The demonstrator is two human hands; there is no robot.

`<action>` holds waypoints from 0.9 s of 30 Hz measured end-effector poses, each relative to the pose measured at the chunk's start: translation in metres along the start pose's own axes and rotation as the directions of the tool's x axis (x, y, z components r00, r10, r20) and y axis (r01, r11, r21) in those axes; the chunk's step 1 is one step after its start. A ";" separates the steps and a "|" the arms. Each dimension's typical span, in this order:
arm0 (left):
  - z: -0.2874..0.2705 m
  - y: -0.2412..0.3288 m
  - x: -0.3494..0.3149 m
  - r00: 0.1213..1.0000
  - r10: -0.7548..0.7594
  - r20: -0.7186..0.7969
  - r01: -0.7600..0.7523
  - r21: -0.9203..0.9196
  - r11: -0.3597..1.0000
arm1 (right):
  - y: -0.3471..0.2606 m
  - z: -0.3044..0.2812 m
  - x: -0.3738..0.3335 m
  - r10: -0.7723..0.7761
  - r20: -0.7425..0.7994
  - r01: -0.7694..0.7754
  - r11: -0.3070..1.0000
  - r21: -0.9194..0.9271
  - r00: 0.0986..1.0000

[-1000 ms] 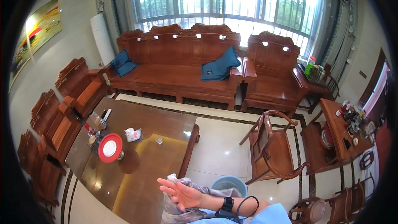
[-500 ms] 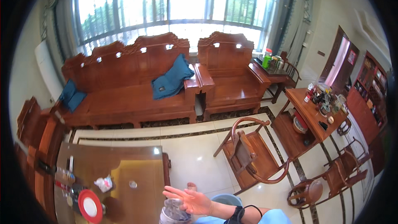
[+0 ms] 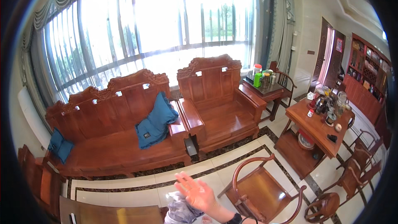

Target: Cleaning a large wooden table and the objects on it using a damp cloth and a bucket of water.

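Observation:
My right hand [image 3: 197, 191], with a dark band at its wrist, reaches in from the lower edge. Its fingers are stretched out and apart, with nothing seen between them. Right beside and below it is a crumpled grey-and-white cloth [image 3: 180, 210], cut off by the picture's lower edge. Whether the hand touches the cloth, or what holds the cloth up, I cannot tell. My left hand does not show.
A brown table [image 3: 112, 214] lies at the lower left. Ahead stand a long wooden sofa [image 3: 103, 141] with blue cushions and a wooden armchair [image 3: 226, 116]. Right of my hand is a round-backed chair [image 3: 265, 195]; farther right, a tea table [image 3: 298, 118].
The view has tilted up and shifted, so most of the near table and its items have left it. My right hand has risen, fingers now pointing more upward. The cloth shows higher too.

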State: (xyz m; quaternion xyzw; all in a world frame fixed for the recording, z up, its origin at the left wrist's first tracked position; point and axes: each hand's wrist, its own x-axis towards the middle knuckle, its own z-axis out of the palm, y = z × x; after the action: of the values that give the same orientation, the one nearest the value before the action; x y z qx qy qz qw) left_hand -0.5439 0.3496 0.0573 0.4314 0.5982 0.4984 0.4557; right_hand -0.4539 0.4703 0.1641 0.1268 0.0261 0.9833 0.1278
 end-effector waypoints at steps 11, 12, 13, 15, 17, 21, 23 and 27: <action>-0.039 0.055 0.226 0.851 0.165 0.498 -0.276 0.158 0.948 | -0.159 -0.034 0.037 -0.235 -0.073 0.238 0.971 0.031 0.969; -0.034 0.060 0.232 0.641 0.570 0.514 -0.755 0.554 0.349 | -0.175 -0.042 0.042 -0.243 -0.078 0.246 0.969 0.029 0.967; -0.032 0.069 0.249 0.593 0.569 0.570 -0.784 0.569 0.247 | -0.192 -0.051 0.049 -0.309 -0.056 0.310 0.951 0.008 0.949; -0.037 0.072 0.301 0.589 0.502 0.634 -0.803 0.527 0.278 | -0.227 -0.061 0.075 -0.399 -0.010 0.399 0.917 0.015 0.917; -0.047 0.064 0.353 0.604 0.462 0.650 -0.797 0.504 0.333 | -0.259 -0.082 0.101 -0.516 -0.037 0.515 0.857 -0.016 0.856; -0.075 0.010 0.483 0.675 0.498 0.545 -0.738 0.490 0.464 | -0.330 -0.123 0.122 -0.575 -0.092 0.557 0.814 -0.165 0.813; -0.097 -0.030 0.538 0.723 0.561 0.403 -0.679 0.565 0.469 | -0.358 -0.151 0.131 -0.532 -0.386 0.211 0.752 -0.625 0.753; -0.088 0.086 0.580 0.845 0.164 0.508 -0.073 -0.193 0.978 | -0.390 -0.183 0.152 -0.574 -0.526 0.347 0.811 -0.471 0.628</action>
State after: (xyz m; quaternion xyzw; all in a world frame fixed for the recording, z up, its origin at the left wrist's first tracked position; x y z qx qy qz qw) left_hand -0.7473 0.9059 0.0838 0.5468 0.3806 0.4381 0.6035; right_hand -0.5470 0.8824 -0.0084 -0.2543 -0.0618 0.8870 0.3804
